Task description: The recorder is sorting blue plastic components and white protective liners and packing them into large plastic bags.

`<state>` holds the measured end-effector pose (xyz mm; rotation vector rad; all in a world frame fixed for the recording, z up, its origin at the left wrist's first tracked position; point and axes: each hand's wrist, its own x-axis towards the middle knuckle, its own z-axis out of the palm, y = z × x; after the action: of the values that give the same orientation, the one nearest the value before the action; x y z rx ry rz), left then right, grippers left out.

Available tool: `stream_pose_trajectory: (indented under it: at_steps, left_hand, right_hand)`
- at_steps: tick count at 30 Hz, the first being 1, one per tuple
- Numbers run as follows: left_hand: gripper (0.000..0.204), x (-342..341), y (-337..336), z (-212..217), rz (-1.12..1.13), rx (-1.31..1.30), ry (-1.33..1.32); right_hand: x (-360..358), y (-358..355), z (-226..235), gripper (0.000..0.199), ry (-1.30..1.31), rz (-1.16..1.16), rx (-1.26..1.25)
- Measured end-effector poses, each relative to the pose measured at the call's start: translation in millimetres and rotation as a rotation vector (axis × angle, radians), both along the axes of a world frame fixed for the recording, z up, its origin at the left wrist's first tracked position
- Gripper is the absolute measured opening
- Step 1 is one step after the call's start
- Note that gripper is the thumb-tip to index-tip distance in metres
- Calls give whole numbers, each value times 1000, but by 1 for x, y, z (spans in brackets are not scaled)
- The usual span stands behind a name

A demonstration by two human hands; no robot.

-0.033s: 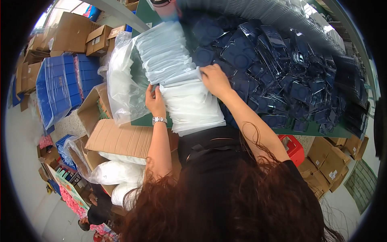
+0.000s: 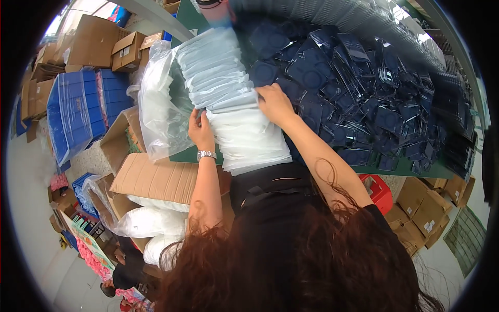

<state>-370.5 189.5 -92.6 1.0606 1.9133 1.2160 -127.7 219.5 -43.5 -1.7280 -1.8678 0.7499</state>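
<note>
A long row of thin white plastic bags [image 2: 249, 136], overlapping one another, runs across the table from its front edge to the back; the far part [image 2: 213, 67] looks bluer and more fanned. My left hand [image 2: 200, 132], with a metal watch on its wrist, has thumb and fingertips closed on the left edge of the bags, midway along the row. On the opposite edge my right hand [image 2: 275, 105] pinches the bags' ends between thumb and fingers. How many bags each hand grips is hidden.
Dark blue flat square packets [image 2: 332, 88] in clear film heap over the green table [image 2: 182, 156] at right. A crumpled clear bag [image 2: 161, 104] lies left. A pink cup [image 2: 217, 13] stands behind. Cardboard boxes [image 2: 150, 177], blue crates [image 2: 78, 114] and a red stool [image 2: 379, 192] surround the table.
My right hand has shifted slightly, its fingertips a little lower along the bags' right edge. My left hand is almost where it was.
</note>
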Motion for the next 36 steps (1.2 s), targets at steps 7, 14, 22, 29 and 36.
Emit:
stream_pose_trajectory:
  at_steps: [7,14,22,29,36]
  left_hand:
    - [27,-2,-11,-1,8,-59,-101]
    - [17,-13,-13,-15,-17,-58,62]
    - [18,-26,-11,-10,-99,-88,98]
    - [31,-26,-11,-17,-92,-18,-191]
    - [26,1,-8,35,-186,-13,85]
  right_hand:
    - [-21,-9,-9,26,154,126,-183]
    - [-14,-17,-5,29,246,13,-174]
    - [84,-47,39,33,317,-274,135]
    - [304,-135,57,39,362,-957,-44]
    - [313,-130,27,44,-87,-940,377]
